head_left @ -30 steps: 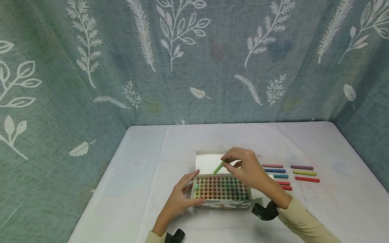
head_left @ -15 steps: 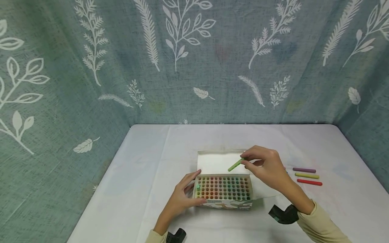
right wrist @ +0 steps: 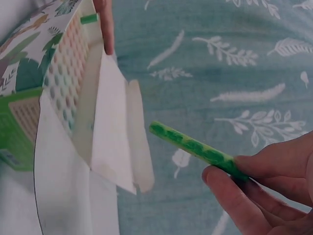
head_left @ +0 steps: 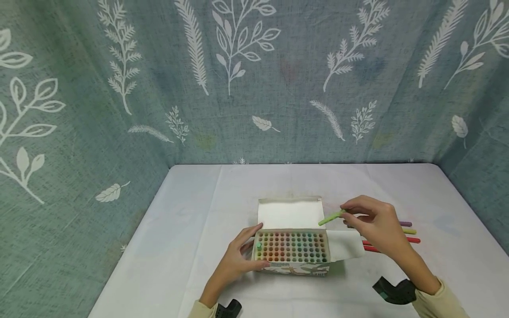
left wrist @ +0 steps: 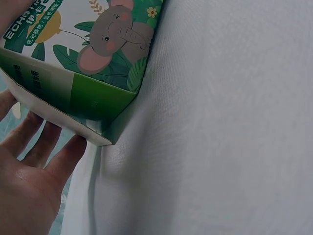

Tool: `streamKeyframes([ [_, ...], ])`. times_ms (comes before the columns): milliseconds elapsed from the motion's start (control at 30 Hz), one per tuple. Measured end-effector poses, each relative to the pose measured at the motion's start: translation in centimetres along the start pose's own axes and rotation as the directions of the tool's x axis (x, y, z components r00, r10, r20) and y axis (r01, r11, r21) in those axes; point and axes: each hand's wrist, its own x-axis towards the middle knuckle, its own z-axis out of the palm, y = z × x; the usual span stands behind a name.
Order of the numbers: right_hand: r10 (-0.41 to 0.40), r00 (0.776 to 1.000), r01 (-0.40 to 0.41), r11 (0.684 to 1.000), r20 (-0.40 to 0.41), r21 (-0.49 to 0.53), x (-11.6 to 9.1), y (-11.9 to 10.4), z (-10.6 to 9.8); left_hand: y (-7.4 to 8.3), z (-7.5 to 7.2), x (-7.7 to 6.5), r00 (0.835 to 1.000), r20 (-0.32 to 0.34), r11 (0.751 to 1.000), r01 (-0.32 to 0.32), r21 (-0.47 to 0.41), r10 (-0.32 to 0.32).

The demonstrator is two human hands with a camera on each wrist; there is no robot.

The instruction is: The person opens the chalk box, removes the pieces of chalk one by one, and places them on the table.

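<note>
Between the right hand's (head_left: pixel 377 226) thumb and fingers, I pinch one end of a light green chalk stick (head_left: pixel 329 219). Its other end points left, above the right edge of the raised box lid. In the right wrist view the stick (right wrist: pixel 195 149) shows a darker green wavy pattern. My left hand (head_left: pixel 238 257) grips the left side of a cardboard chalk box (head_left: pixel 298 268), thumb at the front and fingers toward the back. Rows of colour-stained round holes cover the box's top. One green stick (head_left: pixel 259 246) stands in a hole near the left edge.
The white lid (head_left: pixel 291 213) opens backward and a side flap (head_left: pixel 345 246) spreads right. Beyond the right hand lie a purple stick (head_left: pixel 405 224), a yellow stick (head_left: pixel 409 231) and red sticks, partly hidden by it. A leaf-patterned curtain (head_left: pixel 246 88) surrounds the white-covered table (head_left: pixel 139 265).
The right hand has moved right with the green chalk stick, from over the box's lid toward the loose sticks, covering some of them. The left hand keeps its grip on the box.
</note>
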Motion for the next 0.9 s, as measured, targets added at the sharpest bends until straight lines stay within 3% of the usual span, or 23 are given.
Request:
streamKeyframes([
  [500, 0.177, 0.982, -0.182, 0.979, -0.059, -0.096, -2.7, 1.8, -3.8, -0.2, 0.1, 0.0, 1.000, -0.005, 1.000, 0.002, 0.000, -0.002],
  [900, 0.307, 0.950, -0.307, 0.952, -0.047, 0.010, -4.7, 3.2, -5.3, -0.8, 0.2, 0.1, 1.000, -0.005, 1.000, 0.007, -0.001, -0.007],
])
